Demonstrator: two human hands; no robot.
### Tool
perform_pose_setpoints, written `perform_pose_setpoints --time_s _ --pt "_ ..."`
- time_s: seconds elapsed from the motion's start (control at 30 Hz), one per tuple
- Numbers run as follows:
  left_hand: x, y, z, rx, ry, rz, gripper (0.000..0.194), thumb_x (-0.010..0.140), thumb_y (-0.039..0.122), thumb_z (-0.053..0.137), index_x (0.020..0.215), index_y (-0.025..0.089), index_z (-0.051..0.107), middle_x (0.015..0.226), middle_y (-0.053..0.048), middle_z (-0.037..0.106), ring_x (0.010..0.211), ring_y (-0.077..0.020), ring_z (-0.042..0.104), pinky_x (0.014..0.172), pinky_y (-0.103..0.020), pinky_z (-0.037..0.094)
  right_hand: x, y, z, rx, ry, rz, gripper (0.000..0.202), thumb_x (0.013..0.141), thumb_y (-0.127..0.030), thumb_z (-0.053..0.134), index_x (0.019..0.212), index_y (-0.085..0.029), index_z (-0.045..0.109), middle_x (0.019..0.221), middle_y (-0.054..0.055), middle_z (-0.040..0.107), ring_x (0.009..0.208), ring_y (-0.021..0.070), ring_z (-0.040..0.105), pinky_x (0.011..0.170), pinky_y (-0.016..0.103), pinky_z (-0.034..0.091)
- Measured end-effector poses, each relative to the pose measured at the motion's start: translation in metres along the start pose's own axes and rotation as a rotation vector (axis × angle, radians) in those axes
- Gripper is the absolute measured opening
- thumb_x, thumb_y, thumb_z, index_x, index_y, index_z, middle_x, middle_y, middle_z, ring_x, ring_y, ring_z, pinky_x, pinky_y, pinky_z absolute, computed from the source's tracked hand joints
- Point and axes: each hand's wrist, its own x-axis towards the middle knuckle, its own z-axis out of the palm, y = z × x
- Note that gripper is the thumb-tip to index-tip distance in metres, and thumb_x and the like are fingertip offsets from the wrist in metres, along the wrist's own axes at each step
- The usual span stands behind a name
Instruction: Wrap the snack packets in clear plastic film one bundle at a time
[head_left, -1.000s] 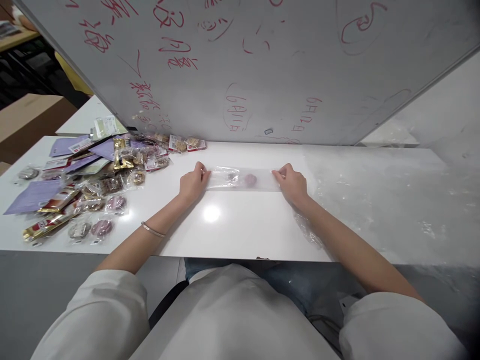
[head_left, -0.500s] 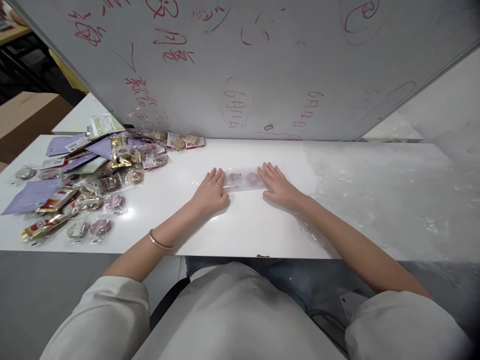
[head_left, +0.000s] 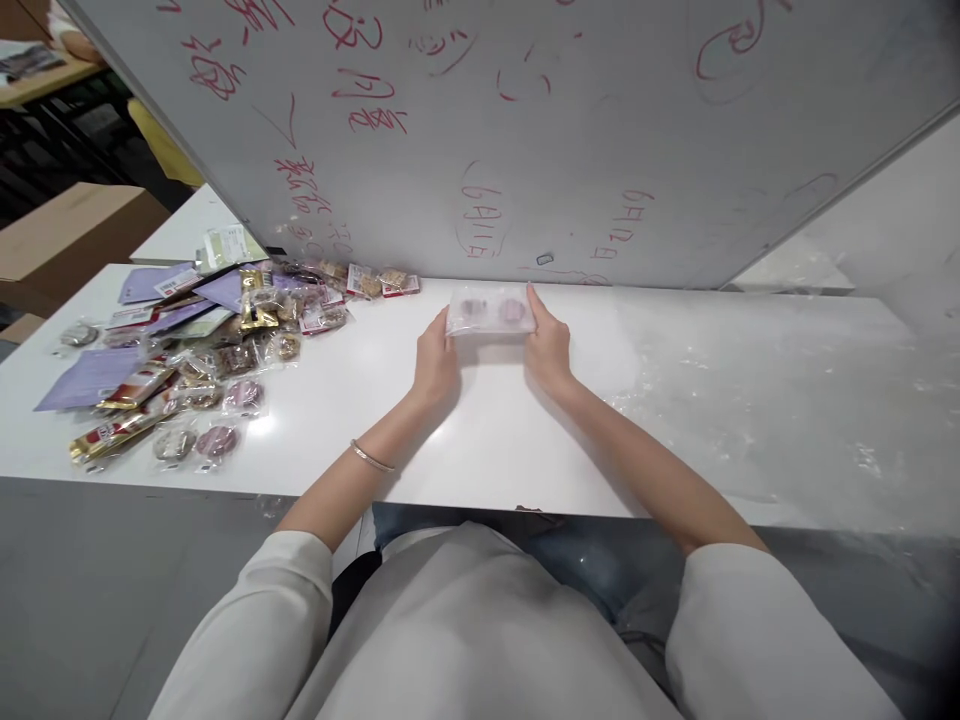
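Observation:
A clear plastic-wrapped packet (head_left: 492, 312) with two round pieces inside, one greyish and one pinkish, is held up between my hands. My left hand (head_left: 436, 355) grips its left end, and my right hand (head_left: 548, 345) grips the right end with the thumb along the edge. Most fingers are hidden behind or under the packet. It is raised over the white table (head_left: 480, 440), casting a shadow below.
At the left lies a pile of wrapped snacks, with a purple pouch (head_left: 88, 380), a gold-and-red stick pack (head_left: 112, 437) and round wrapped pieces (head_left: 217, 440). Clear plastic sheeting (head_left: 765, 410) covers the right side. A whiteboard (head_left: 420, 200) stands behind. A cardboard box (head_left: 75, 235) is at far left.
Both hands have gone from lying flat on the plastic-wrapped packet to gripping its ends. The packet has risen off the table and moved farther from my body. The view has shifted slightly.

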Motion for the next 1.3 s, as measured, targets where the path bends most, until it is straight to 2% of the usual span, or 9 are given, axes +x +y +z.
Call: perform_pose_setpoints --time_s 0.2,0.37,0.53,0.6,0.77,0.87,0.97,1.1,1.3 --pt "0.001 0.027 0.035 -0.464 0.238 -0.147 0.030 0.090 0.024 0.048 0.116 0.019 0.061 0.122 -0.006 0.069 0.116 -0.0210 0.064 0.095 -0.031 0.052 0.003 -0.037 0.030 0.584 0.110 0.168 0.067 0.096 -0.038 0.032 0.161 -0.027 0.017 0.156 0.003 0.042 0.135 0.0209 0.051 0.102 0.037 0.053" --pt "0.003 0.041 0.033 -0.594 0.192 -0.161 0.038 0.089 0.025 0.049 0.125 0.019 0.060 0.126 -0.008 0.067 0.121 -0.0218 0.063 0.101 -0.034 0.051 -0.014 -0.039 0.047 0.585 0.081 0.200 0.071 0.094 -0.031 0.032 0.161 -0.024 0.012 0.157 0.005 0.040 0.138 0.0193 0.048 0.106 0.038 0.049" --pt "0.003 0.037 0.029 -0.557 0.165 -0.155 0.072 0.091 0.014 0.040 0.157 0.031 0.016 0.137 -0.005 0.061 0.121 -0.0181 0.062 0.099 -0.035 0.053 -0.027 -0.044 0.041 0.519 0.033 0.251 0.078 0.089 -0.023 0.031 0.161 -0.030 0.001 0.160 0.003 0.034 0.140 0.0174 0.044 0.107 0.039 0.048" --pt "0.002 0.033 0.029 -0.552 0.174 -0.137 0.068 0.092 0.015 0.041 0.155 0.031 0.021 0.139 -0.006 0.059 0.123 -0.0192 0.061 0.100 -0.035 0.053 -0.029 -0.052 0.034 0.583 -0.019 0.226 0.080 0.089 -0.028 0.036 0.160 -0.035 -0.001 0.158 0.002 0.038 0.138 0.0199 0.046 0.105 0.042 0.049" --pt "-0.003 0.019 0.032 -0.339 0.273 0.136 0.043 0.095 0.020 0.045 0.137 0.027 0.052 0.145 -0.005 0.052 0.136 -0.0201 0.048 0.112 -0.035 0.040 -0.029 -0.079 0.008 1.199 -0.181 0.201 0.064 0.079 -0.050 0.058 0.139 -0.029 0.049 0.126 0.006 0.065 0.120 0.0294 0.059 0.096 0.048 0.053" --pt "-0.005 0.015 0.034 -0.180 0.179 0.332 0.042 0.096 0.021 0.045 0.136 0.028 0.054 0.142 -0.005 0.055 0.135 -0.0212 0.048 0.116 -0.039 0.034 -0.024 -0.084 -0.002 1.319 -0.147 0.290 0.055 0.082 -0.065 0.055 0.118 -0.024 0.062 0.119 0.008 0.067 0.118 0.0299 0.061 0.093 0.047 0.054" --pt "-0.006 0.015 0.033 -0.076 0.035 0.413 0.045 0.096 0.022 0.043 0.140 0.031 0.051 0.144 -0.005 0.052 0.139 -0.0226 0.042 0.118 -0.042 0.029 -0.018 -0.073 -0.002 1.309 -0.038 0.347 0.045 0.081 -0.060 0.063 0.108 -0.024 0.064 0.116 0.006 0.069 0.117 0.0275 0.062 0.094 0.042 0.055" --pt "-0.010 0.023 0.031 -0.065 -0.175 0.217 0.054 0.090 0.027 0.056 0.143 0.031 0.047 0.149 -0.006 0.047 0.147 -0.0271 0.028 0.121 -0.046 0.021 -0.017 -0.049 0.001 1.217 0.103 0.402 0.034 0.079 -0.050 0.070 0.101 -0.024 0.065 0.109 0.004 0.071 0.108 0.0249 0.066 0.093 0.041 0.056" --pt "-0.016 0.048 0.029 -0.404 -0.144 -0.435 0.052 0.087 0.057 0.062 0.119 0.016 0.060 0.112 -0.013 0.065 0.100 -0.0238 0.064 0.081 -0.035 0.052 -0.027 -0.035 -0.002 0.844 0.079 0.177 0.038 0.079 -0.054 0.070 0.104 -0.025 0.068 0.109 0.005 0.072 0.109 0.0260 0.066 0.099 0.045 0.053"
